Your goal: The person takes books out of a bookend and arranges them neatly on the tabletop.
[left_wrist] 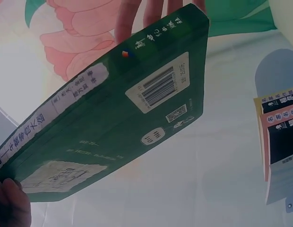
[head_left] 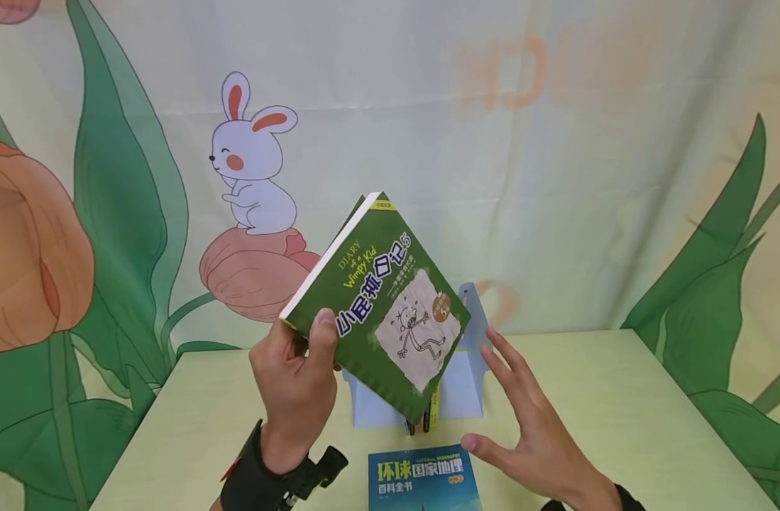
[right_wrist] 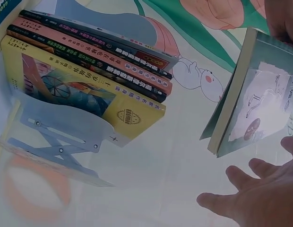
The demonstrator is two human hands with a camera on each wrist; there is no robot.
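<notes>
A green paperback book (head_left: 370, 305) with a cartoon drawing on its cover is held up and tilted in my left hand (head_left: 297, 390). That hand's thumb lies on the front cover, near the lower left corner. In the left wrist view, fingers (left_wrist: 151, 16) show behind the book's spine edge, and the back cover has a barcode label (left_wrist: 160, 82). To the right of the book, my right hand (head_left: 536, 426) is raised with fingers spread, apart from it. The right wrist view shows a gap between the right fingers (right_wrist: 264, 168) and the book.
Behind the green book, a light blue folding bookend (head_left: 463, 387) stands on the pale table (head_left: 198, 426). Several thin books (right_wrist: 90, 71) stand upright in it. A blue geography book (head_left: 424, 482) lies at the near edge. A printed curtain (head_left: 390, 106) hangs behind the table.
</notes>
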